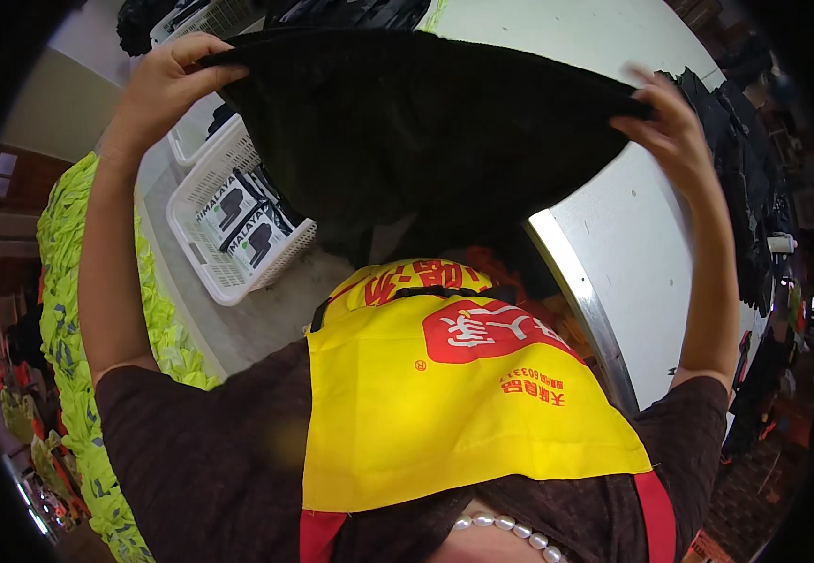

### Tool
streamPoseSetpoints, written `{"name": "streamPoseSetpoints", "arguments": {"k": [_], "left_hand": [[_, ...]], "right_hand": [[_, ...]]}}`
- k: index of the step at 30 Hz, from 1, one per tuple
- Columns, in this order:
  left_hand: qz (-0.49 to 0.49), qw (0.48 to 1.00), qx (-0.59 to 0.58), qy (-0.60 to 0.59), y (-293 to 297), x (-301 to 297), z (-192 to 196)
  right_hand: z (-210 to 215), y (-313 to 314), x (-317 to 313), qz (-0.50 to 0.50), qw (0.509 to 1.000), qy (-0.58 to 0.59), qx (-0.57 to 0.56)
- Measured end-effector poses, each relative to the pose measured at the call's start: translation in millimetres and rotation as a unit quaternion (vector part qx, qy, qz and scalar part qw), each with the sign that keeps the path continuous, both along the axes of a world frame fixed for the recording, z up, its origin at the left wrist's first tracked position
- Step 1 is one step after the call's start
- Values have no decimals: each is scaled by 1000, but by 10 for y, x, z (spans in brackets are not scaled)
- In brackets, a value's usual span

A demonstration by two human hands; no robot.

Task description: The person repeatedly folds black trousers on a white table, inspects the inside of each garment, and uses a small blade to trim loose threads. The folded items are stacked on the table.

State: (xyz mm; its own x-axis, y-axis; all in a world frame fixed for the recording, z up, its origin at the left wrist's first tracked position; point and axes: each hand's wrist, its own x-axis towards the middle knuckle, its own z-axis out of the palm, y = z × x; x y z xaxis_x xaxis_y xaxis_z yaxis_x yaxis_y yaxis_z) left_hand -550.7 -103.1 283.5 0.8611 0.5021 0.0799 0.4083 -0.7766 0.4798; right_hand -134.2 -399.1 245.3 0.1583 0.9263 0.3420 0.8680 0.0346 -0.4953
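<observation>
A black cloth piece (426,131), perhaps a garment, hangs stretched between my two raised hands. My left hand (177,84) pinches its upper left corner between thumb and fingers. At the opposite end, my right hand (665,117) grips the upper right corner; its fingertips are slightly blurred. The cloth's top edge bows upward, and its lower part drops in front of my yellow apron (463,394). What kind of item the black cloth is cannot be made out, and whatever lies behind it is hidden.
Below my left hand stands a white plastic basket (229,272) holding printed packages. A white table (632,253) with a metal edge is at right, black garments (745,178) heaped on its far side. Bright yellow-green fabric (88,347) is piled at left. Another white basket (224,19) sits at the back.
</observation>
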Motion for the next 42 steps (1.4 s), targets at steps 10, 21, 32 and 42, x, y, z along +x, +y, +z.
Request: {"name": "streamPoseSetpoints", "arguments": {"k": [10, 21, 32, 42], "left_hand": [[89, 967, 3, -238, -613, -489, 177], [-483, 619, -438, -438, -661, 1202, -96], [-129, 773, -309, -539, -775, 1771, -706], [353, 683, -635, -82, -1115, 550, -3630]], "right_hand": [[612, -28, -567, 170, 911, 319, -198], [408, 502, -1759, 688, 403, 538, -272], [220, 909, -1146, 233, 955, 86, 160], [217, 926, -855, 192, 953, 202, 119]]}}
